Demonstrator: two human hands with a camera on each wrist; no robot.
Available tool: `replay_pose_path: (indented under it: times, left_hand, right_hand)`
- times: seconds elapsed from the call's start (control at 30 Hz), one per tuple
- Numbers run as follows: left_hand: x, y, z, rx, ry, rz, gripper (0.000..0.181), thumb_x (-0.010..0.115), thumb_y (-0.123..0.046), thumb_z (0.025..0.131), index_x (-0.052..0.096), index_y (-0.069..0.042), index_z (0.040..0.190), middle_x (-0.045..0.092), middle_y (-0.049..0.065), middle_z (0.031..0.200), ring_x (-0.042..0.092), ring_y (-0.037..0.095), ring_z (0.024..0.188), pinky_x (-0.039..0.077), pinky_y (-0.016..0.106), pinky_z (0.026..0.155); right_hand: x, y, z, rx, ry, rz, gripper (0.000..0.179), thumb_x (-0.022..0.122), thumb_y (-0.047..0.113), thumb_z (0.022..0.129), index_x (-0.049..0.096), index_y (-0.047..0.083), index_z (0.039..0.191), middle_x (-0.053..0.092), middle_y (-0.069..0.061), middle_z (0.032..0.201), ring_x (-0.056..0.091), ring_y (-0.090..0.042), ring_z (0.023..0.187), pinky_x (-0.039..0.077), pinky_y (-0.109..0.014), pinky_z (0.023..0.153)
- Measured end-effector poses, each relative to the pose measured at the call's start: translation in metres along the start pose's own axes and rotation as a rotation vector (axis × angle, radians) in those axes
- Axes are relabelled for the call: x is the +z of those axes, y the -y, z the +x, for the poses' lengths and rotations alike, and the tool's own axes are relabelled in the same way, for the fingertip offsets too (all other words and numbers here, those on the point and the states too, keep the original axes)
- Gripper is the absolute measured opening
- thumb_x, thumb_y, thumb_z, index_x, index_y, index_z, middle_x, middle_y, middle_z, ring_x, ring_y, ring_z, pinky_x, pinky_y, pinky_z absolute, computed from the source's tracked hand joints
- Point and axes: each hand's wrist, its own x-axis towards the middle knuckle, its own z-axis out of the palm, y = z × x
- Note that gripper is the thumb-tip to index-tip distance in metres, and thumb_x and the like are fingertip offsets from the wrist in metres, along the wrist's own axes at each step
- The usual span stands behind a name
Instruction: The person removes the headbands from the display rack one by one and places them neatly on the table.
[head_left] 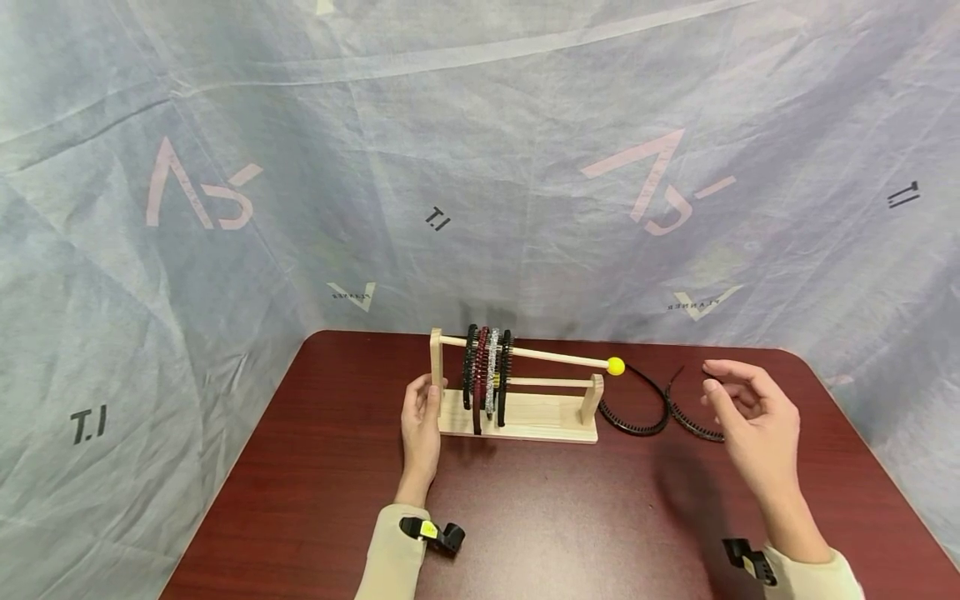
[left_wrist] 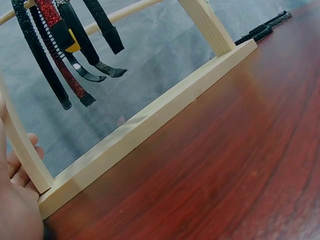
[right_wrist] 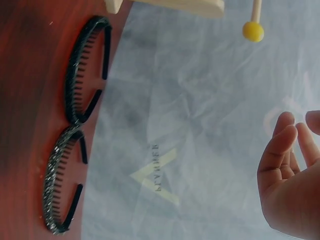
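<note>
A wooden headband stand (head_left: 555,427) is on the table, several headbands (head_left: 480,379) hanging from its upper rod. They are black, red glitter and silver glitter, and a yellow ball (head_left: 616,366) caps that rod's right end. My left hand (head_left: 422,421) grips the stand's left upright (left_wrist: 22,145), thumb on one side and fingers on the other. Above the table on the right, my right hand (head_left: 753,412) is raised with loosely bent fingers and nothing in it. Near it lie a black headband (right_wrist: 72,70) and a dark glittery headband (right_wrist: 50,180), side by side.
The reddish-brown table (head_left: 540,517) ends at a grey fabric sheet (head_left: 480,167) that hangs behind and along the sides. A lower rod (head_left: 547,382) crosses the stand to a short right upright (head_left: 593,400).
</note>
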Motion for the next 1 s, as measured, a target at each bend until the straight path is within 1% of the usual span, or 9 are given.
replay_pose_path:
  times: [0.13,0.23,0.3,0.4,0.5,0.67,0.8,0.9,1.0]
  left_hand:
    - [-0.001,0.001,0.0,-0.002,0.003,0.0,0.031,0.051,-0.011,0.119,0.056,0.004,0.147,0.062,0.041,0.144,0.059,0.041,0.144,0.044,0.024,0.114]
    - [-0.001,0.002,0.001,0.003,0.003,-0.001,0.032,0.051,-0.011,0.119,0.056,0.004,0.147,0.064,0.039,0.144,0.058,0.043,0.144,0.044,0.024,0.114]
    - [-0.001,0.001,0.001,0.004,0.003,-0.003,0.032,0.051,-0.011,0.119,0.056,0.004,0.147,0.064,0.038,0.144,0.058,0.044,0.144,0.044,0.024,0.114]
    - [-0.001,0.001,0.001,0.003,0.003,-0.002,0.032,0.052,-0.011,0.119,0.056,0.004,0.147,0.064,0.038,0.143,0.058,0.044,0.144,0.044,0.023,0.113]
    - [0.0,0.001,0.001,0.002,0.002,0.0,0.031,0.051,-0.011,0.119,0.056,0.004,0.147,0.063,0.039,0.143,0.058,0.043,0.143,0.044,0.024,0.113]
    - [0.0,0.001,0.001,0.001,0.0,0.001,0.031,0.051,-0.011,0.119,0.056,0.003,0.147,0.063,0.039,0.143,0.059,0.042,0.142,0.044,0.025,0.113]
    - [0.0,0.002,0.001,0.004,-0.005,0.014,0.031,0.051,-0.012,0.119,0.057,0.003,0.146,0.064,0.039,0.142,0.06,0.041,0.141,0.044,0.025,0.112]
    - [0.0,0.002,0.001,0.002,-0.003,0.01,0.031,0.051,-0.012,0.12,0.057,0.003,0.147,0.064,0.038,0.143,0.06,0.042,0.142,0.044,0.025,0.113]
    - [0.0,0.002,0.0,0.0,-0.001,0.005,0.032,0.051,-0.012,0.12,0.056,0.003,0.147,0.064,0.037,0.144,0.058,0.044,0.143,0.044,0.024,0.113]
  right_hand:
    - [0.005,0.006,-0.001,-0.051,0.032,0.003,0.027,0.069,-0.016,0.1,0.071,-0.015,0.127,0.079,0.01,0.101,0.071,-0.002,0.076,0.051,-0.012,0.062]
    - [0.009,0.011,-0.001,-0.074,0.055,0.016,0.027,0.069,-0.015,0.1,0.071,-0.014,0.128,0.078,0.011,0.102,0.071,-0.001,0.076,0.051,-0.013,0.062]
    - [0.012,0.013,-0.001,-0.074,0.068,0.045,0.027,0.069,-0.015,0.1,0.071,-0.015,0.127,0.079,0.009,0.102,0.071,-0.001,0.075,0.052,-0.013,0.062]
    - [0.016,0.015,-0.001,-0.07,0.086,0.083,0.027,0.069,-0.015,0.1,0.07,-0.015,0.127,0.08,0.007,0.097,0.072,-0.002,0.074,0.052,-0.014,0.062]
    - [0.02,0.016,-0.002,-0.066,0.097,0.111,0.027,0.07,-0.015,0.1,0.07,-0.015,0.127,0.08,0.002,0.093,0.072,-0.004,0.073,0.052,-0.014,0.063]
    - [0.028,0.021,-0.003,-0.054,0.116,0.111,0.027,0.071,-0.012,0.101,0.071,-0.012,0.128,0.077,-0.001,0.094,0.069,-0.006,0.073,0.049,-0.015,0.061]
    - [0.037,0.028,-0.005,-0.066,0.138,0.089,0.026,0.071,-0.012,0.102,0.072,-0.01,0.128,0.074,-0.001,0.089,0.066,-0.005,0.071,0.048,-0.017,0.059]
    - [0.044,0.031,-0.006,-0.077,0.159,0.082,0.026,0.07,-0.011,0.103,0.073,-0.008,0.128,0.075,-0.003,0.096,0.067,-0.006,0.072,0.049,-0.018,0.06]
    - [0.051,0.033,-0.007,-0.087,0.18,0.076,0.026,0.069,-0.011,0.103,0.073,-0.007,0.129,0.077,0.0,0.107,0.068,-0.007,0.075,0.049,-0.018,0.061]
